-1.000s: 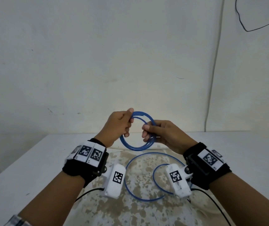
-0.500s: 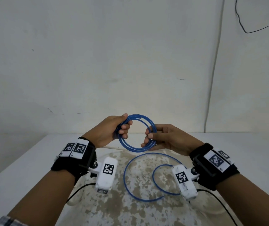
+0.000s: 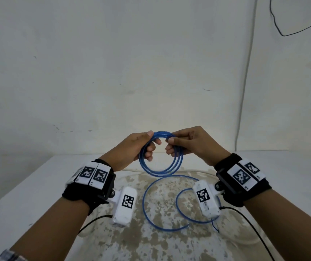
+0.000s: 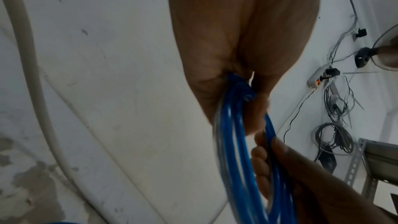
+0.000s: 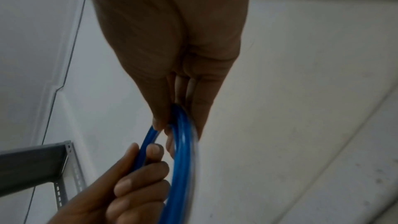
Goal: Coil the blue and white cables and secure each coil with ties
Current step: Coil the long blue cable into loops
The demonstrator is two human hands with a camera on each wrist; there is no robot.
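Left hand (image 3: 135, 147) and right hand (image 3: 190, 144) both gripping blue cable coil (image 3: 161, 166) at top, fingers curled round strands, above table (image 3: 28, 185). Tail trailing on tabletop. Feeding next loop: matching diameter, keeping strands flat. White cable probably beneath, unclear.

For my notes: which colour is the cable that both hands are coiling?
Blue. The blue cable shows best in the head view, gripped by the left hand and right hand.
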